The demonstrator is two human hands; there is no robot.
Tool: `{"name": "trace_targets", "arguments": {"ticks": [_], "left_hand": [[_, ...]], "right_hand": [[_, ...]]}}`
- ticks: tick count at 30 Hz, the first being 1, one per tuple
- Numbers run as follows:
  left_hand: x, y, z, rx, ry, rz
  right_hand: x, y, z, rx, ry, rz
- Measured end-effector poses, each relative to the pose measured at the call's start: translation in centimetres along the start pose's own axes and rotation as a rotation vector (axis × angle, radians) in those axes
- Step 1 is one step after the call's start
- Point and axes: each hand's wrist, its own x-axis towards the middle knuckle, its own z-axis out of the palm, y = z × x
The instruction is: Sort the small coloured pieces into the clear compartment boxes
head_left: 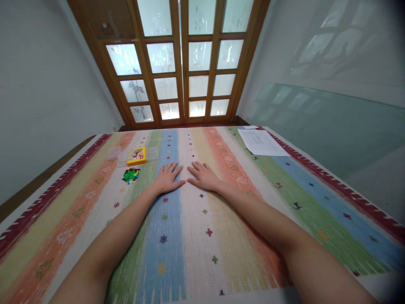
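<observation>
My left hand (168, 178) lies flat on the striped tablecloth (196, 219), palm down, fingers spread over a blue stripe. Close beside it, my right hand (204, 175) rests the same way, and a small gap parts the two thumbs. Neither hand holds anything. Left of my left hand sits a small heap of colourful pieces (130, 175), mostly green with some blue, yellow and dark ones; their kind is too small to make out. Behind the heap, a yellow box (136, 156) with a picture on it lies by a clear plastic tray (152, 153).
Another small clear container (114, 153) stands left of the yellow box. Printed white paper sheets (262, 142) lie at the far right of the table. Beyond the far edge are wooden glass-paned doors (183, 80). A glass panel (325, 135) leans along the right wall.
</observation>
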Motion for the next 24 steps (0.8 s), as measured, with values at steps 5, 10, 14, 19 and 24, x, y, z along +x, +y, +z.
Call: {"name": "trace_targets", "arguments": {"ticks": [5,10,14,19,24], "left_hand": [[-0.1,0.1,-0.2,-0.004,-0.017,0.001],[0.0,-0.1,0.0,-0.006,-0.001,0.002],[-0.1,-0.1,0.0,-0.007,0.004,0.008],[-0.3,0.3,-0.3,-0.008,0.004,-0.011],[-0.5,-0.2,-0.6,-0.011,-0.025,0.028]], "right_hand": [[0.0,0.1,0.1,-0.004,0.005,-0.005],[0.1,0.5,0.1,0.006,0.005,-0.026],[0.1,1.1,-0.1,0.030,-0.010,-0.060],[0.0,1.3,-0.1,0.041,-0.003,-0.059],[0.1,1.3,-0.1,0.035,-0.012,-0.064]]}}
